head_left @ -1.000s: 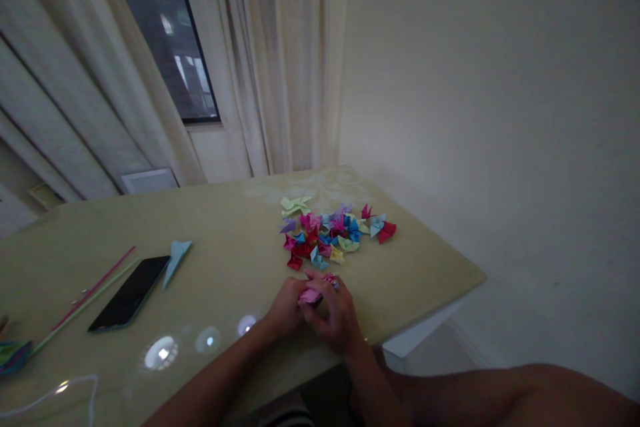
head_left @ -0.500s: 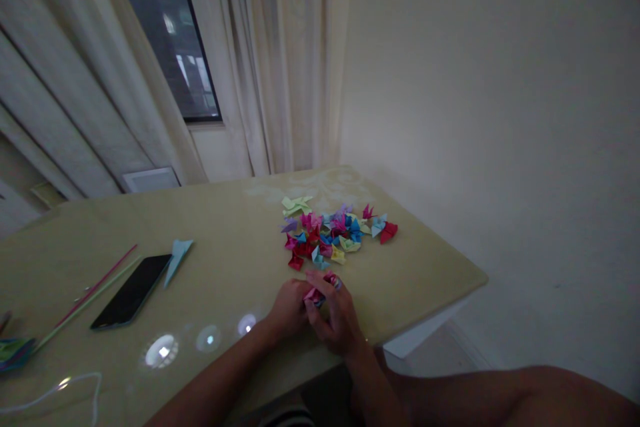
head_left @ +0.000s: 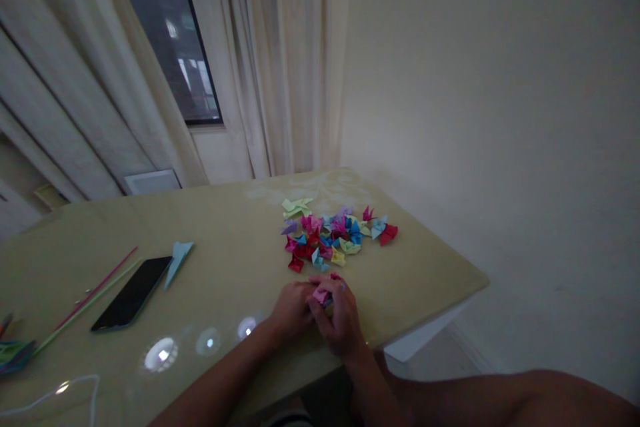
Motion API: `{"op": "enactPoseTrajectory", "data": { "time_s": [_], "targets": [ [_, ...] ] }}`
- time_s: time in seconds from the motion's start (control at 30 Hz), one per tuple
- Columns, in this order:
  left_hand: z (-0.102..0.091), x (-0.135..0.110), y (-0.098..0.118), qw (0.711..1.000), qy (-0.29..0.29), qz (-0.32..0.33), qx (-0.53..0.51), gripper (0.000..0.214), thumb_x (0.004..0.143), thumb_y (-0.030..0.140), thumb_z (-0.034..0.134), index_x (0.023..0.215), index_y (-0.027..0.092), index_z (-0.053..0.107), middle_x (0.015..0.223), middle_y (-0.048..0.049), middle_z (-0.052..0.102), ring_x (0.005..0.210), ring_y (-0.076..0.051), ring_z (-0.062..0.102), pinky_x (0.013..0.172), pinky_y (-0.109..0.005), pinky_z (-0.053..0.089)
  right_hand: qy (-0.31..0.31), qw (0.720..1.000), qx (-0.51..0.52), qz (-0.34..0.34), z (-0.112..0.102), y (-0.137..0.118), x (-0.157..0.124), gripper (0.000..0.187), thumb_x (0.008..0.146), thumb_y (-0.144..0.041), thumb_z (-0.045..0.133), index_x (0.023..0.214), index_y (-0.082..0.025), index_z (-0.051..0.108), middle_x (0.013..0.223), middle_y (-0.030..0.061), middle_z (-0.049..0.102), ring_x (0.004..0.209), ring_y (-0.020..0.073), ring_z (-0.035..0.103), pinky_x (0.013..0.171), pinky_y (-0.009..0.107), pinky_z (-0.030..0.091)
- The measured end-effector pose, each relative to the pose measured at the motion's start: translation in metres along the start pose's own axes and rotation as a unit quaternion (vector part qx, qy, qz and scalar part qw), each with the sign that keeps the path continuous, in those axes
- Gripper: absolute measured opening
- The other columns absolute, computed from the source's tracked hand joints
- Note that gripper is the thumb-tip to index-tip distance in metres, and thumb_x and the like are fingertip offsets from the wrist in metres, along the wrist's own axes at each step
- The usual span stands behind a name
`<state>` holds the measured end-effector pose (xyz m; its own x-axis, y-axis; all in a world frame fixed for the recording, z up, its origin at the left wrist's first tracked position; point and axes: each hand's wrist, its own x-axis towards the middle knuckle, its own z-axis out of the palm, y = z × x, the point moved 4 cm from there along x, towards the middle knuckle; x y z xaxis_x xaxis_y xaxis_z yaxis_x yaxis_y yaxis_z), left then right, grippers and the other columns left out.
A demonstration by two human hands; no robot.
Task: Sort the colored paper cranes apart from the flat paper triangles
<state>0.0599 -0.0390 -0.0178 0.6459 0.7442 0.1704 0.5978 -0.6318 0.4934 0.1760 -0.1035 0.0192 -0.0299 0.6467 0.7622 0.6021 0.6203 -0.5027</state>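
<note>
Near the table's front edge, a pink piece of folded paper [head_left: 321, 295] is pinched between my two hands. My left hand [head_left: 291, 309] is curled round its left side, while the fingers of my right hand [head_left: 343, 321] close over its top and right side. Most of the paper is hidden by the fingers, so its exact shape does not show. Just beyond my hands lies a loose pile of small origami cranes [head_left: 327, 237] in red, pink, blue, yellow, purple and pale green.
A black phone [head_left: 133, 293] lies to the left, with a light blue folded paper [head_left: 178, 263] beside it. Farther left are a pink and a green thin stick [head_left: 87, 305], coloured papers [head_left: 17, 355] and a white cable [head_left: 50, 390]. The table's right edge borders a wall.
My right-hand fingers have shifted slightly over the pink paper, and a different part of it shows between them. The crane pile, phone and sticks have stayed in place.
</note>
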Motion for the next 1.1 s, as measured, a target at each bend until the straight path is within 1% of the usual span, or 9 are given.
{"op": "enactPoseTrajectory", "data": {
  "time_s": [0.07,0.17,0.33,0.4,0.53,0.6,0.8,0.97,1.1],
  "targets": [
    [0.0009,-0.0004,0.0018,1.0,0.005,0.017,0.006,0.024,0.09,0.035,0.055,0.079,0.019,0.07,0.084,-0.0085,0.076,0.07,-0.019,0.066,0.067,-0.027,0.044,0.01,1.0,-0.001,-0.006,-0.0014,-0.0009,-0.0001,0.005,0.1,-0.024,0.057,0.105,-0.025,0.055,0.107,0.0076,0.075,0.092,0.0252,0.069,0.086,0.042,0.055],
    [0.0025,-0.002,0.0011,1.0,-0.004,0.02,0.017,0.026,0.088,0.038,0.056,0.075,0.019,0.067,0.079,-0.0081,0.074,0.065,-0.018,0.062,0.064,-0.027,0.041,0.011,1.0,-0.002,-0.018,-0.0012,-0.0001,0.0004,0.008,0.099,-0.024,0.057,0.107,-0.025,0.056,0.103,0.0075,0.075,0.09,0.0255,0.069,0.085,0.042,0.055],
    [0.0012,-0.0033,-0.0032,1.0,-0.017,0.016,0.016,0.021,0.085,0.033,0.057,0.07,0.019,0.062,0.073,-0.0064,0.071,0.061,-0.017,0.058,0.063,-0.028,0.039,-0.014,1.0,0.0,-0.018,0.0022,0.0051,0.0013,0.028,0.098,-0.03,0.063,0.125,-0.024,0.058,0.107,0.0085,0.075,0.094,0.0267,0.069,0.085,0.042,0.057],
    [0.0004,-0.0022,-0.0044,1.0,-0.018,0.013,0.011,0.021,0.085,0.031,0.057,0.069,0.019,0.061,0.072,-0.0062,0.071,0.06,-0.017,0.058,0.062,-0.027,0.04,-0.02,1.0,-0.001,-0.012,0.0026,0.0058,0.0012,0.026,0.099,-0.031,0.063,0.124,-0.024,0.059,0.107,0.0082,0.075,0.095,0.0264,0.069,0.085,0.041,0.057],
    [-0.0002,0.0003,-0.0034,1.0,-0.019,0.016,-0.004,0.02,0.087,0.027,0.054,0.072,0.019,0.063,0.077,-0.0061,0.073,0.066,-0.017,0.062,0.066,-0.026,0.043,-0.004,1.0,-0.003,0.013,0.0007,0.0051,0.0011,0.016,0.101,-0.029,0.059,0.116,-0.024,0.062,0.101,0.0071,0.075,0.09,0.0243,0.07,0.082,0.038,0.057],
    [-0.0004,0.0003,-0.0029,1.0,-0.021,0.019,-0.009,0.02,0.088,0.027,0.053,0.074,0.019,0.064,0.079,-0.0063,0.074,0.068,-0.017,0.063,0.068,-0.026,0.044,-0.001,1.0,0.001,0.018,0.0004,0.0047,0.0017,0.013,0.101,-0.028,0.058,0.113,-0.024,0.063,0.1,0.0069,0.075,0.09,0.0236,0.07,0.083,0.037,0.057],
    [-0.0016,-0.0021,-0.0059,0.999,-0.03,0.014,-0.004,0.021,0.087,0.031,0.053,0.071,0.02,0.061,0.075,-0.0073,0.072,0.064,-0.019,0.059,0.067,-0.029,0.044,-0.038,0.999,0.01,0.036,0.0038,0.0075,0.0029,0.026,0.098,-0.033,0.065,0.122,-0.024,0.061,0.106,0.0076,0.075,0.095,0.0253,0.07,0.084,0.038,0.057],
    [-0.0041,-0.0017,-0.0047,1.0,-0.023,-0.005,-0.005,0.019,0.086,0.027,0.053,0.072,0.02,0.062,0.08,-0.0076,0.074,0.067,-0.018,0.062,0.068,-0.028,0.044,-0.043,0.998,0.014,0.043,0.0042,0.008,0.0017,0.019,0.103,-0.03,0.057,0.121,-0.025,0.063,0.106,0.0068,0.074,0.095,0.0246,0.069,0.086,0.039,0.056],
    [-0.0032,-0.0015,-0.0042,0.999,-0.035,-0.002,-0.006,0.017,0.085,0.028,0.055,0.074,0.019,0.064,0.081,-0.0079,0.074,0.069,-0.019,0.063,0.07,-0.028,0.045,-0.04,0.998,0.014,0.036,0.004,0.0081,0.002,0.022,0.1,-0.034,0.062,0.121,-0.025,0.062,0.107,0.0066,0.074,0.097,0.0251,0.069,0.086,0.039,0.057]
  ]
}}
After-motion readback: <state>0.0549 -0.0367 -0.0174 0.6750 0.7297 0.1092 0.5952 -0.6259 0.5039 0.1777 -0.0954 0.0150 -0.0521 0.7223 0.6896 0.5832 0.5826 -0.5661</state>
